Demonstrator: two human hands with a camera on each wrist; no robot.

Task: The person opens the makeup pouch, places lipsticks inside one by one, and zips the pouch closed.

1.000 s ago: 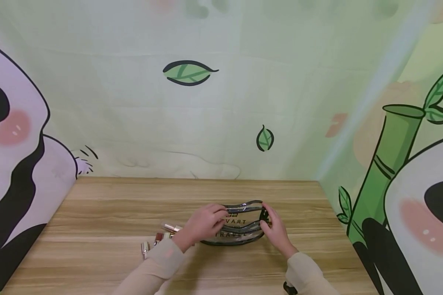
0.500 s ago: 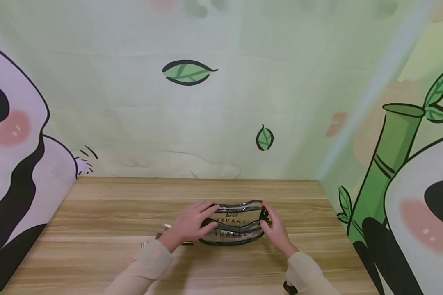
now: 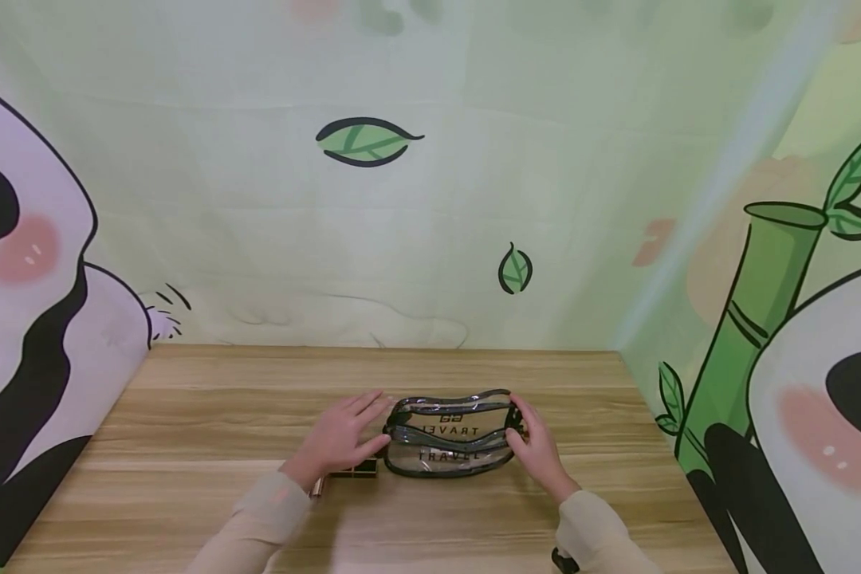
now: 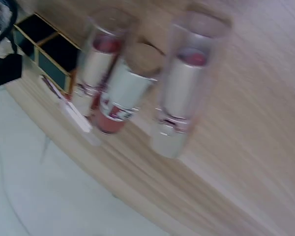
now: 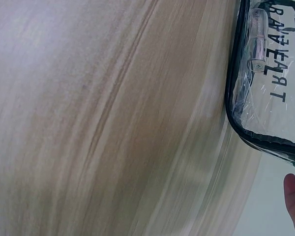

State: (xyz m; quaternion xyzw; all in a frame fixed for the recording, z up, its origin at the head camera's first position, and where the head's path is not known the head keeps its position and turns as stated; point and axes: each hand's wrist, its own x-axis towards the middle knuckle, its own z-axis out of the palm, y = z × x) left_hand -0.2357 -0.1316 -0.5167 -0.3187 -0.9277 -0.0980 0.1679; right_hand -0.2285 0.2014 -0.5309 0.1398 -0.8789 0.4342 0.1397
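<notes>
A clear pouch with black trim and "TRAVEL" lettering lies on the table. My right hand holds its right end between thumb and fingers; in the right wrist view only fingertips show. Inside the pouch, a lipstick is visible through the plastic. My left hand has its fingers extended at the pouch's left end, thumb close to the trim; whether it touches is unclear. Beneath that hand, the left wrist view has two clear-capped lipsticks, a white-and-red tube and black-and-gold cases.
The wooden table meets a pale green printed backdrop at its far edge. A slim tube shows just below the left hand in the head view. A dark object sits by the right sleeve.
My left hand has drawn back leftward from the pouch's opening, uncovering its left end, and is now over the lipsticks. The right hand and pouch stay about where they were.
</notes>
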